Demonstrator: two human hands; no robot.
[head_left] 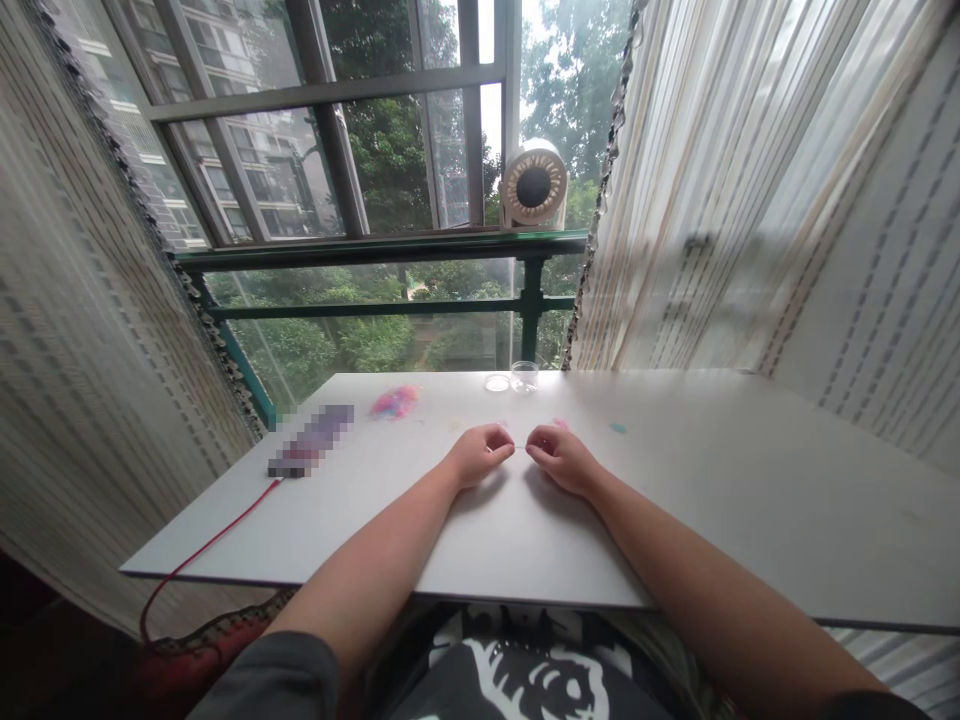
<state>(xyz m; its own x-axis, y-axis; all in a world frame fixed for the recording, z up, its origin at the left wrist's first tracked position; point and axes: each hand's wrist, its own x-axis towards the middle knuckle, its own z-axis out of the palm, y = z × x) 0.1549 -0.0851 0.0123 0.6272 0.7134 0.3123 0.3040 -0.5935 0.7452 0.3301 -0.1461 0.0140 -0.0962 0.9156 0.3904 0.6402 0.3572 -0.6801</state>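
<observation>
Over the middle of the white table [480, 540], my left hand [481, 455] and my right hand [561, 458] face each other with a small gap between. The fingers of each are pinched together on a thin pale strand [520, 447] that spans the gap. What it is made of is too small to tell. Just behind my right hand lies a bit of pink stuff [560, 424], partly hidden by the fingers. A small teal piece [618, 428] rests farther right. Left of my hands is a loose pile of tiny pink, blue and yellow pieces [395, 402].
A clear round tub [525, 377] and a clear lid [496, 383] stand at the table's back edge. At the left lies a blurred-out flat object [311, 440] with a red cable [217, 540] running off the edge. A white fan-like device [534, 185] sits by the window.
</observation>
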